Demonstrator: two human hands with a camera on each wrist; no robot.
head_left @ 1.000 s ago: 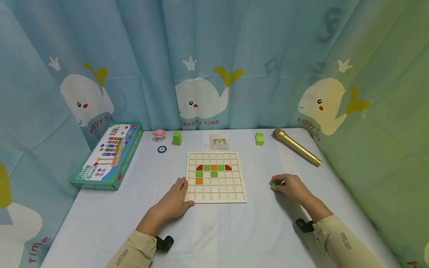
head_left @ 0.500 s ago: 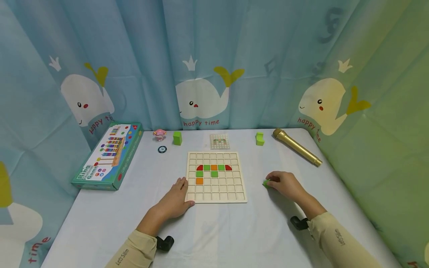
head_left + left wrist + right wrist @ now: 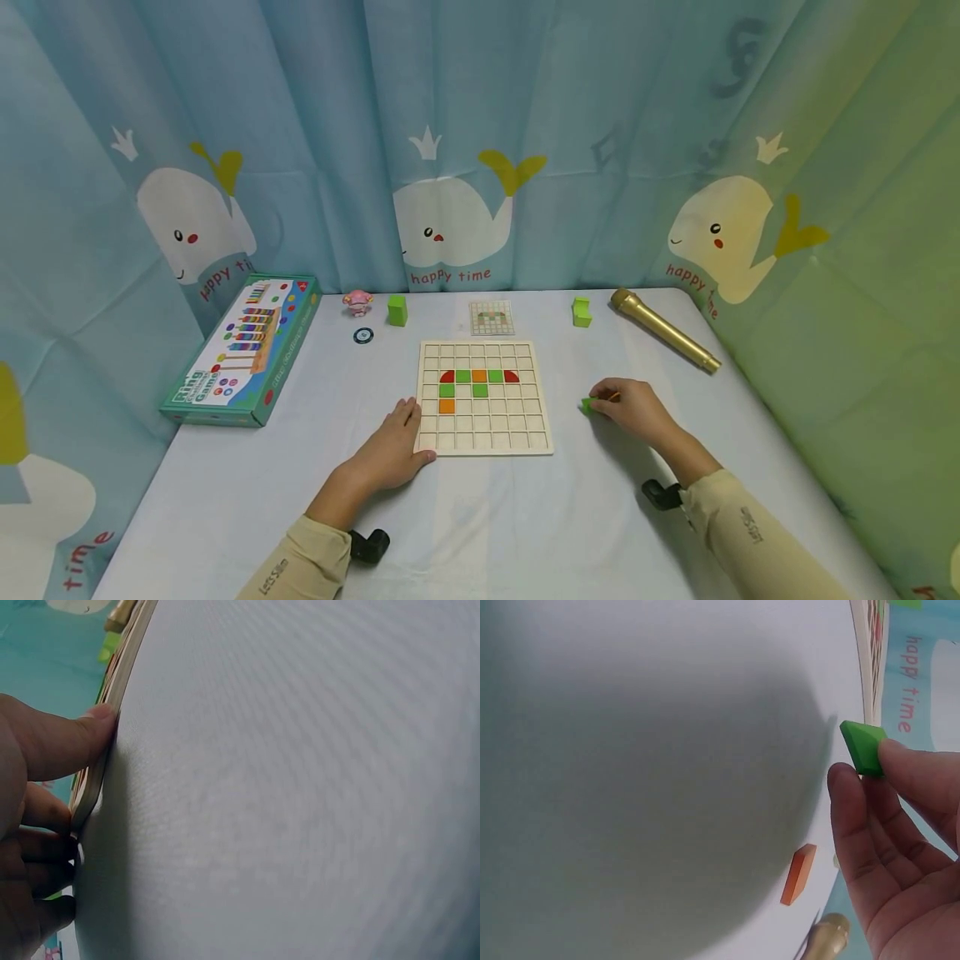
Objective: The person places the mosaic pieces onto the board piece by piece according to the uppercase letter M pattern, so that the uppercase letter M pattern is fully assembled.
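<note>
A wooden grid board (image 3: 510, 432) lies mid-table, with red, green and orange tiles set in several of its squares. My left hand (image 3: 385, 450) rests at its near left corner, fingers extended along the side. The left wrist view shows the thumb (image 3: 79, 739) touching the board's edge. Right of the board, my right hand (image 3: 637, 412) pinches a green tile (image 3: 864, 748) between thumb and fingertips. An orange tile (image 3: 799, 874) shows beyond that hand in the right wrist view.
Behind the board lies a small pattern card (image 3: 492, 317). Green blocks (image 3: 397, 311), a pink figurine (image 3: 357, 302) and a round token (image 3: 363, 335) stand at the back. A game box (image 3: 243, 350) lies left, a gold microphone (image 3: 665, 330) right. Curtains hang around the table.
My right hand has moved left toward the board, carrying the green tile. The left hand and the board stay where they were.
</note>
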